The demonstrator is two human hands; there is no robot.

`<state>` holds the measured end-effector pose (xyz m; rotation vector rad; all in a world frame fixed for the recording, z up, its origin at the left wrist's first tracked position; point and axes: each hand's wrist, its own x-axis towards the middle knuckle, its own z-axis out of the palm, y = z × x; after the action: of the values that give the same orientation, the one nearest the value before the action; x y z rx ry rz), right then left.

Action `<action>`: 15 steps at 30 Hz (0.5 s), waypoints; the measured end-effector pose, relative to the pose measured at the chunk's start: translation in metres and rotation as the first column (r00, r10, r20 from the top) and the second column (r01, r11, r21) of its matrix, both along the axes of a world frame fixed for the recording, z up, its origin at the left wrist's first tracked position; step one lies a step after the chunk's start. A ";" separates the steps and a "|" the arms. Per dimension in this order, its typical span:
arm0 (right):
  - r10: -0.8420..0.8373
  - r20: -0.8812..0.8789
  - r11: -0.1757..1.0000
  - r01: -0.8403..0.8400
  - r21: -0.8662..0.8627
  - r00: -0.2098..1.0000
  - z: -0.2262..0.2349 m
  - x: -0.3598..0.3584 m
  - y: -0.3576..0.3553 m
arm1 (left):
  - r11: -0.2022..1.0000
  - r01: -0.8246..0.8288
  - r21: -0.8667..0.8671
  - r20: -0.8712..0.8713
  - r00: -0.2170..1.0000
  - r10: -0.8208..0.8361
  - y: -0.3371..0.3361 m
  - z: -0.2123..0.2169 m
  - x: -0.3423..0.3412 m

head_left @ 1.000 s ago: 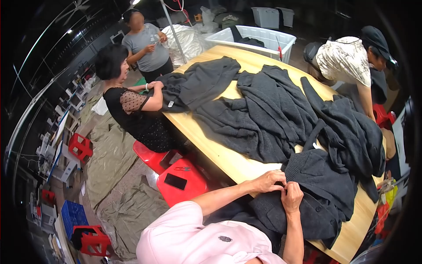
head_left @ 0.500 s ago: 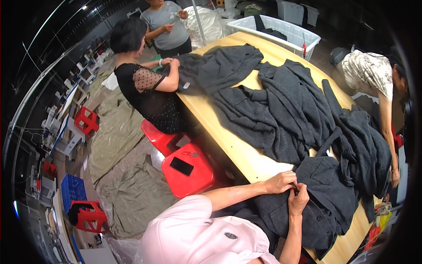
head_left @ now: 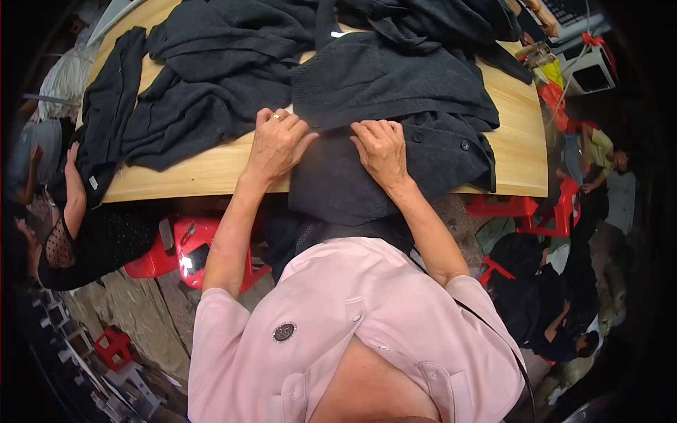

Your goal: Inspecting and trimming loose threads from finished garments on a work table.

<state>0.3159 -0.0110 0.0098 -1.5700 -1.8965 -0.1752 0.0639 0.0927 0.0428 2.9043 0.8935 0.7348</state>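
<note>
A dark grey knitted cardigan [head_left: 395, 106] with round buttons lies on the wooden table [head_left: 211, 173], and its lower part hangs over the near edge. My left hand [head_left: 277, 144], a ring on one finger, rests on the cardigan's left edge with the fingers curled against the fabric. My right hand [head_left: 381, 149] presses on the cardigan a little to the right, fingers bent, near the button strip. Whether either hand pinches the fabric I cannot tell.
More dark garments [head_left: 204, 77] are heaped across the table's far side. A person in a black top [head_left: 77, 233] stands at the left edge. Red plastic stools [head_left: 187, 247] stand under the table. Seated people [head_left: 550, 303] are at the right.
The view has swung down and closer over the table. Both hands stay on the same cardigan but now lie slightly apart instead of meeting at one spot.
</note>
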 end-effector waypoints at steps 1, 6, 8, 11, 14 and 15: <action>-0.018 -0.002 1.000 0.018 0.004 1.000 0.001 0.001 -0.003 | 1.000 0.021 -0.002 0.043 0.999 -0.021 0.000 0.000 0.011; -0.077 0.066 0.993 0.083 -0.090 0.995 0.016 0.014 -0.020 | 0.995 0.002 -0.103 0.067 0.998 0.005 -0.016 0.004 0.073; -0.071 0.089 0.991 0.081 -0.106 0.993 0.018 0.016 -0.024 | 0.995 -0.020 -0.102 0.045 0.999 0.025 -0.013 -0.008 0.087; -0.070 0.122 0.984 0.089 -0.156 0.990 0.010 0.017 -0.021 | 0.997 0.010 -0.078 0.117 0.993 0.000 -0.009 -0.021 0.102; -0.071 0.055 0.992 0.076 -0.097 0.996 -0.004 0.018 -0.015 | 0.999 0.029 -0.033 0.306 0.952 -0.018 -0.013 -0.030 0.112; -0.056 -0.015 0.998 0.056 -0.007 0.998 -0.009 0.019 -0.016 | 0.996 0.055 -0.068 0.343 0.939 -0.028 -0.015 -0.034 0.112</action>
<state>0.3345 -0.0268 0.0008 -1.6257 -1.8443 -0.1815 0.1760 0.0777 0.0092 2.6011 0.7975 1.1292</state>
